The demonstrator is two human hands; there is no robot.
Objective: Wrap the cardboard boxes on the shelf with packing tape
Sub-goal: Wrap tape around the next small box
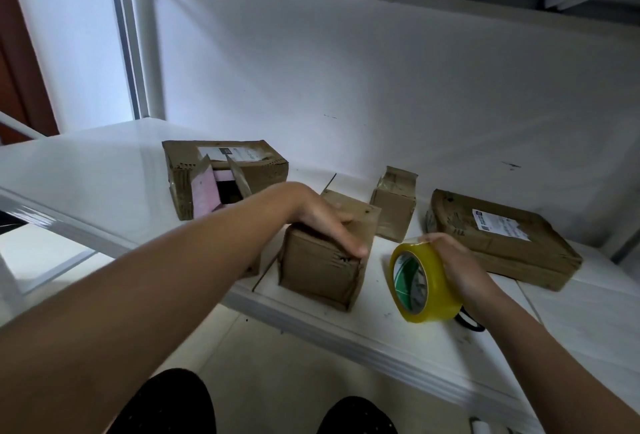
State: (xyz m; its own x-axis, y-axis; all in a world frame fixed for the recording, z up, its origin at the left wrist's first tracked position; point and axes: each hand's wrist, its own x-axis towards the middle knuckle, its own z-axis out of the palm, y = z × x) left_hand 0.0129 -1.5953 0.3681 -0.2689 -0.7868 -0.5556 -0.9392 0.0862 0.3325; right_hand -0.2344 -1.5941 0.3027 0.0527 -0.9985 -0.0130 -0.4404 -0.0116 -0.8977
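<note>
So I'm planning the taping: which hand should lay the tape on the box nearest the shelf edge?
Probably the right hand: it already grips the yellow tape roll beside that box, while the left hand rests on the box top, steadying it.

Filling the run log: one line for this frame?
left hand: pressing on front box | right hand: grips tape roll | other boxes: three on shelf | taping: not yet started

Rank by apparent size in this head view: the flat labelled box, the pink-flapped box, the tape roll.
1. Pink-flapped box and flat labelled box: alike, unranked; distances differ.
2. Tape roll, in the right hand.
</note>
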